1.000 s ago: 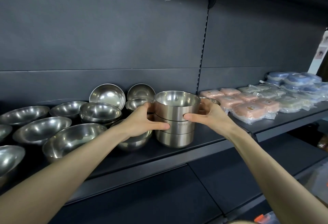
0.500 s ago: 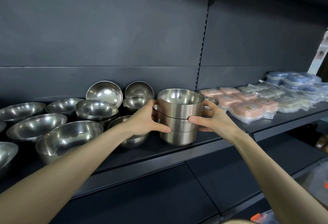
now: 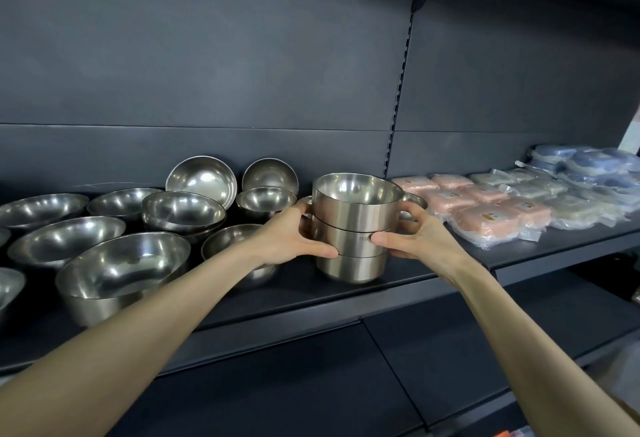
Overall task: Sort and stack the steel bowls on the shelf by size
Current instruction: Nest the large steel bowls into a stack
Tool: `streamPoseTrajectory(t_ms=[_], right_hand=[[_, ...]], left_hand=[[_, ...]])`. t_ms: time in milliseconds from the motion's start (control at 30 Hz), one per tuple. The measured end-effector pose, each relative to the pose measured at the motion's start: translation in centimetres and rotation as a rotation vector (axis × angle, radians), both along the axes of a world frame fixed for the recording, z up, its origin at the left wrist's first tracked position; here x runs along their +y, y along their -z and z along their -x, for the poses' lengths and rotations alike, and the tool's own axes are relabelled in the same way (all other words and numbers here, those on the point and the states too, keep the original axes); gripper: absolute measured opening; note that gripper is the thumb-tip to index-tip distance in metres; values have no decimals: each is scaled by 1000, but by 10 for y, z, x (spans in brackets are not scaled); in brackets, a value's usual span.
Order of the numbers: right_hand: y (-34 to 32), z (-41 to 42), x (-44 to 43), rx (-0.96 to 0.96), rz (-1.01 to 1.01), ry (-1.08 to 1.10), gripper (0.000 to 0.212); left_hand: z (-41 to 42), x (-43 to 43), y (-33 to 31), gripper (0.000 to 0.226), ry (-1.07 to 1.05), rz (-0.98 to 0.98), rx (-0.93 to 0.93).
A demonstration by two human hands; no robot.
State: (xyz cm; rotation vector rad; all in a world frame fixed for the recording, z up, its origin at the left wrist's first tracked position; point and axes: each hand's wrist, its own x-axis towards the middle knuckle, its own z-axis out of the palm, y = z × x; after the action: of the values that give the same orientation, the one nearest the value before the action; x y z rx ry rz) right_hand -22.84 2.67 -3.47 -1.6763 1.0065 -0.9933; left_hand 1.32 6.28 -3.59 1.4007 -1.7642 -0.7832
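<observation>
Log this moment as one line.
left hand and right hand: grip bowl stack from both sides | stack: three straight-sided bowls, on shelf | round bowls: loose, left of stack

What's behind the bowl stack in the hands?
Behind the stack, gripped by left hand and right hand, a bowl rim pokes out at its right. The stack and hands cover the rest of it. Further back is the dark back panel.
</observation>
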Motion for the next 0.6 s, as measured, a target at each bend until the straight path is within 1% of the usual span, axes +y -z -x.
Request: streamPoseTrajectory(t_ms=[133, 267, 333, 400, 467, 600], right_hand=[[-10, -2, 2, 11, 46, -21, 105], [-33, -12, 10, 1, 113, -56, 103], [-46, -22, 15, -14, 139, -75, 99], [-58, -34, 24, -48, 157, -99, 88], [-71, -49, 35, -66, 175, -133, 83], [-89, -84, 65, -72, 226, -186, 93]], left_hand=[[-3, 6, -4, 69, -6, 19, 74], [-11, 22, -18, 73, -60, 91, 144], [-17, 36, -26, 69, -90, 151, 194], [-26, 51, -33, 65, -128, 215, 234], [-36, 68, -41, 66, -165, 270, 258], [-66, 109, -55, 73, -204, 329, 293]])
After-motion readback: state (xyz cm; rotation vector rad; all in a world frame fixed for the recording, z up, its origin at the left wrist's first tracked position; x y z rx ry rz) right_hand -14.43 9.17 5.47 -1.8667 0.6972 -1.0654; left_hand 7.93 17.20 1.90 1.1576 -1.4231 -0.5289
